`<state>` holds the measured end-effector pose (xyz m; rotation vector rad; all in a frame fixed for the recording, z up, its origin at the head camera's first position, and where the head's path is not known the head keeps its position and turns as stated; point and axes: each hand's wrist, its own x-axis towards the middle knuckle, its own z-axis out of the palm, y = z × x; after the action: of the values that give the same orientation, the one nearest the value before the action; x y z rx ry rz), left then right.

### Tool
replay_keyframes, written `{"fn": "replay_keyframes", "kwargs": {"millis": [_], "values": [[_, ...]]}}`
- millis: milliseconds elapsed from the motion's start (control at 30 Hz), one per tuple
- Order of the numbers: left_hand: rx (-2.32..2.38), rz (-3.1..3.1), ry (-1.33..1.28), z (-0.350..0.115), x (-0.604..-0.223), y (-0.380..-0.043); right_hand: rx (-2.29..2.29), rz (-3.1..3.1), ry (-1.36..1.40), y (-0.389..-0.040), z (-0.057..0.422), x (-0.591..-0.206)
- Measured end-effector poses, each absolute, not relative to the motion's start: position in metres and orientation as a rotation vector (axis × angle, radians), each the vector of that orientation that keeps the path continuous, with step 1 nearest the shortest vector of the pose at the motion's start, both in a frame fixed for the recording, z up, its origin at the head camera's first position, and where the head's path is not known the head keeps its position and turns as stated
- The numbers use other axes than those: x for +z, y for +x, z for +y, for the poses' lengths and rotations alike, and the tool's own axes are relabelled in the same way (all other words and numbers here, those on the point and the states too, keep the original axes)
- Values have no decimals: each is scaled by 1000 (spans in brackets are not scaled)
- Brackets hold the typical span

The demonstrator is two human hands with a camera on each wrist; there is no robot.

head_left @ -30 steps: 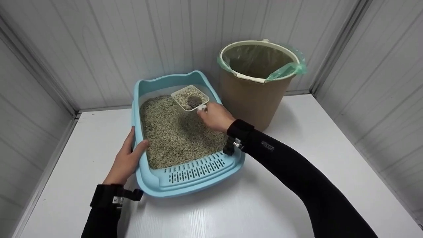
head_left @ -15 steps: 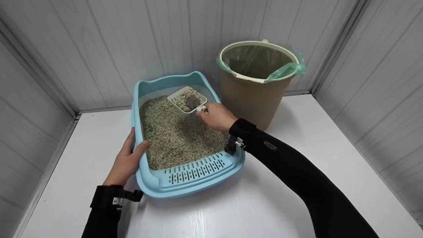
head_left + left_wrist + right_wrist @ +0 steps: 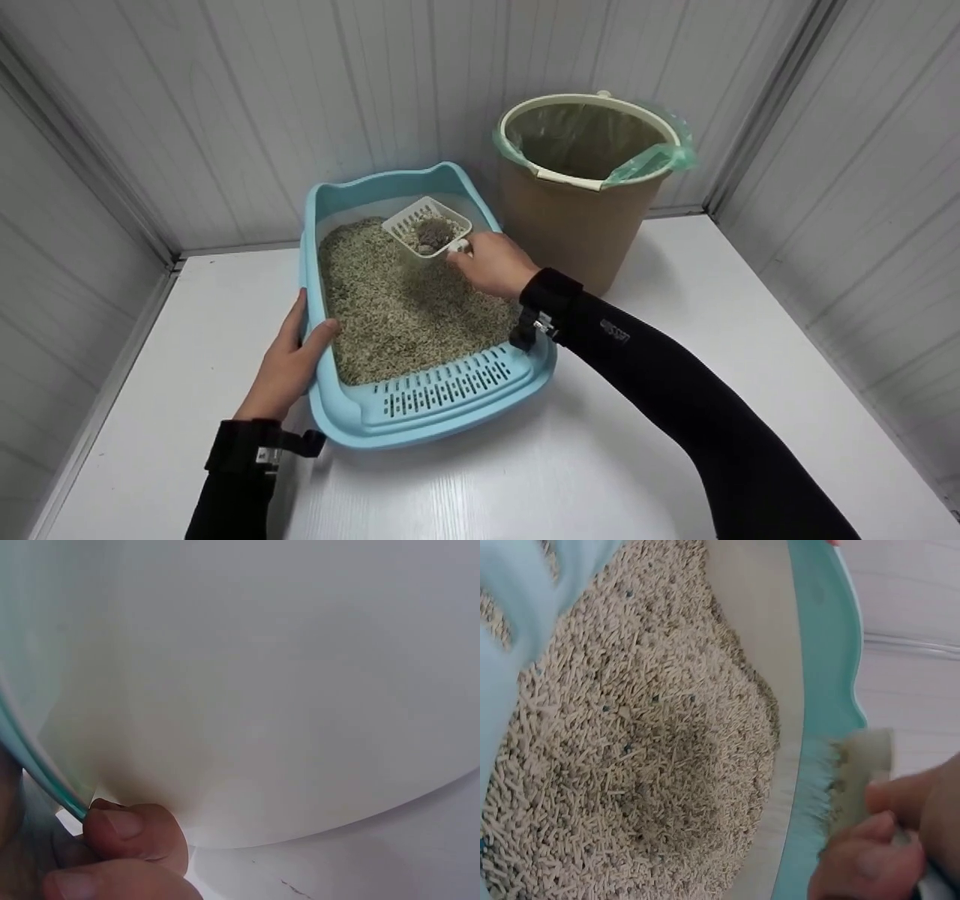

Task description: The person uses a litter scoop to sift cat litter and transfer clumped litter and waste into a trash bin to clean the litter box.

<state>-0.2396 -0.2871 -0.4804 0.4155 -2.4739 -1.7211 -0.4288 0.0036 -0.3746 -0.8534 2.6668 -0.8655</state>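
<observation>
A blue litter box (image 3: 450, 427) full of pellet litter (image 3: 390, 315) sits on the white table. My left hand (image 3: 281, 367) grips its left side, the thumb over the rim and the other fingers outside; curled fingers (image 3: 139, 836) show by the rim in the left wrist view. With my right hand (image 3: 495, 264) I hold a white litter scoop (image 3: 401, 225) by its handle, above the litter at the back of the box. A dark clump (image 3: 433, 234) and some loose pellets lie in the scoop. The right wrist view shows the scoop blurred, with pellets falling below it.
A tan bin (image 3: 570, 225) lined with a green bag (image 3: 652, 161) stands behind and right of the litter box, near my right forearm. Panelled walls (image 3: 262, 112) close off the back and both sides of the table (image 3: 510, 487).
The scoop has shifted slightly left and toward me. Fewer loose pellets lie in it, and its slots now show around the clump. My left hand and the litter box have stayed in place.
</observation>
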Motion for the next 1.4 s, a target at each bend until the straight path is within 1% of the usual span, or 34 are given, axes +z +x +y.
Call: {"fn": "replay_keyframes", "kwargs": {"millis": [467, 800, 1167, 1400], "values": [[-1721, -2482, 424, -288, -481, -239, -858, 2665, -867, -430, 5, -373], [-1717, -2487, 426, -287, -479, -239, -896, 2666, -818, -431, 7, -372], [-1704, -2487, 420, -285, -480, -241, -851, 2641, -907, -433, 11, -372], [-1705, -2487, 429, -284, -481, -241, -864, 2626, -894, -434, 13, -373]]}}
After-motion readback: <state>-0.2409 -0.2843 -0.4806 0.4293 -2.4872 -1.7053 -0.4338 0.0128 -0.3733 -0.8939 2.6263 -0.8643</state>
